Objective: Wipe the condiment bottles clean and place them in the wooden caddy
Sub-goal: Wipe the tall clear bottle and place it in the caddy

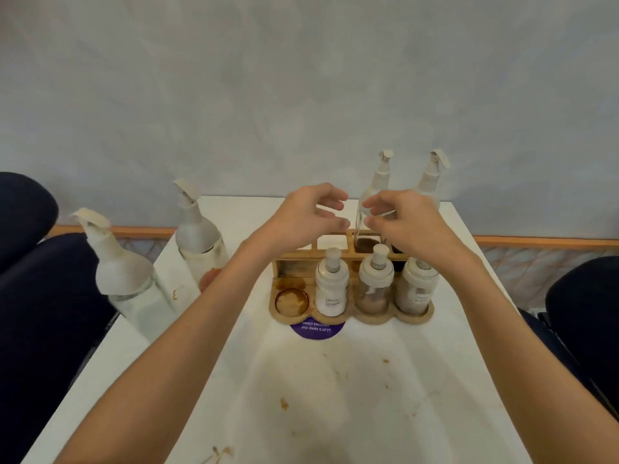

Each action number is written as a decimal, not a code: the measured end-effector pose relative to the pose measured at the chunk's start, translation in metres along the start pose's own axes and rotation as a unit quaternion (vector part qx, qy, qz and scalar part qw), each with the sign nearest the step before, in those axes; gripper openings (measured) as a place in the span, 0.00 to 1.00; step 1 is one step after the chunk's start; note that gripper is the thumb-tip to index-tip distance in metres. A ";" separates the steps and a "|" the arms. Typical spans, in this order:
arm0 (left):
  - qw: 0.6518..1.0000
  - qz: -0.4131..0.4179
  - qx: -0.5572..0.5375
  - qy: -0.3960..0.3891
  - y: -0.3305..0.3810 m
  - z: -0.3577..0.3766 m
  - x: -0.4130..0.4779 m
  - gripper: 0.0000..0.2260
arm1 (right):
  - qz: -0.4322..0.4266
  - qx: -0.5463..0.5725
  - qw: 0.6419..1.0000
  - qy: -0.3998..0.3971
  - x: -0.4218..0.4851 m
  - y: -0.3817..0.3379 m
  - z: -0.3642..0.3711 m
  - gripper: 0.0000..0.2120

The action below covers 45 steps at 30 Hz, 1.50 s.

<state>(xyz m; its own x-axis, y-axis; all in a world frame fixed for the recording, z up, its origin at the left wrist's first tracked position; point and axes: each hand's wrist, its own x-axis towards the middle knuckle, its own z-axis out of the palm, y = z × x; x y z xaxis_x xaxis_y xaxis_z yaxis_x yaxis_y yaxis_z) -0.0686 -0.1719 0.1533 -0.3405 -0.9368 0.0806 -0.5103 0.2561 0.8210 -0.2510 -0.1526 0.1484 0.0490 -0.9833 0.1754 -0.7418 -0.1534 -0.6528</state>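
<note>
Two pump bottles stood outside the wooden caddy; our left hand hovered loosely curled, empty, our right hand with its hold unclear.

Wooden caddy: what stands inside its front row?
Three jars: a white sugar jar, a brown-filled jar and a labelled jar, its top partly hidden by the right arm. The leftmost hole holds only brown stains.
</note>
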 end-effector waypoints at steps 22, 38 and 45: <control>0.948 -0.296 -0.051 0.103 -0.231 -0.113 -0.227 0.16 | -0.019 0.069 0.980 -0.187 -0.059 -0.172 0.250 0.40; 0.963 -0.137 -0.158 0.170 -0.215 -0.088 -0.176 0.30 | 0.056 0.169 0.984 -0.021 -0.077 -0.173 0.274 0.31; 0.977 -0.104 -0.133 0.130 -0.192 -0.053 -0.174 0.38 | 0.047 0.152 0.985 -0.061 -0.098 -0.132 0.233 0.36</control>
<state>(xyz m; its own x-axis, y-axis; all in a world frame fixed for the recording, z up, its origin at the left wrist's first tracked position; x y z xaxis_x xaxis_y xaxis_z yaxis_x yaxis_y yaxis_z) 0.1304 -0.0709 0.0116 -0.0214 -0.9997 0.0080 -0.3119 0.0142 0.9500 -0.0021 -0.0590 0.0462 0.0831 -0.9962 0.0263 -0.5136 -0.0654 -0.8555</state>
